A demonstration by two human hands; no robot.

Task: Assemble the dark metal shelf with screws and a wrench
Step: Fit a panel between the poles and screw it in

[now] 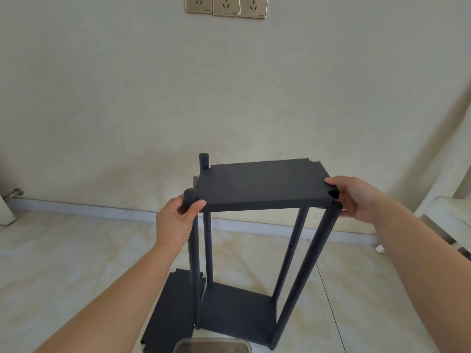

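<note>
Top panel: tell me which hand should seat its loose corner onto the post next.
Right. The right hand already holds the top panel at its near right corner, above that post. The left hand grips the near left post, probably steadying the frame.

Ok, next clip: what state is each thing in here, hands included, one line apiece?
Left hand: fingers curled round the near-left post at its top.
Right hand: grips the top panel at its near-right corner.
Top panel: held roughly level at the top of the posts, two left post tops standing above it.
Bottom panel: low between the four posts.
Spare panel: flat on the floor, left of the frame.
Wall sockets: nothing plugged in.
</note>
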